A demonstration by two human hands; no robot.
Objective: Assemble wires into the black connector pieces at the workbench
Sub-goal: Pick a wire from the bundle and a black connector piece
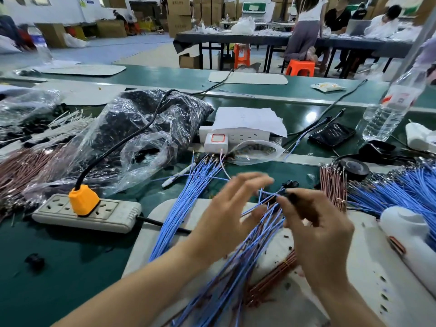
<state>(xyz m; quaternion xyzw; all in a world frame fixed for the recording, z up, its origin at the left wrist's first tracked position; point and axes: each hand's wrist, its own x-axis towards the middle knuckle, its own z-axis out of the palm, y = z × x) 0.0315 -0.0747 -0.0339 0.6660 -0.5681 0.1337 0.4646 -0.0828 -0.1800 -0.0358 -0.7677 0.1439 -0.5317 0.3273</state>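
Centrally, right hand (pixel 325 234) pinched a seemingly featherlight black connector (pixel 293 198); left hand (pixel 226 215), fingers (pixel 250 180) spread, hovered by limp blue wires (pixel 181 208), best gripped near tips.

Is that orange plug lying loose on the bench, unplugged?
No, the orange plug sits pushed into a socket of the grey power strip, its black cable rising from it.

Both bare arms reach in from below, the left forearm (pixel 132 286) rising from the lower left and the right forearm (pixel 349 300) from the lower right. The hands come close together without touching. The left hand (pixel 231 208) is blurred, its fingers spread and nearly straight, the thumb pointing toward the other hand. The right hand (pixel 318 234) shows its back, fingers curled, the fingertips pinching a small black plastic connector piece (pixel 293 197).
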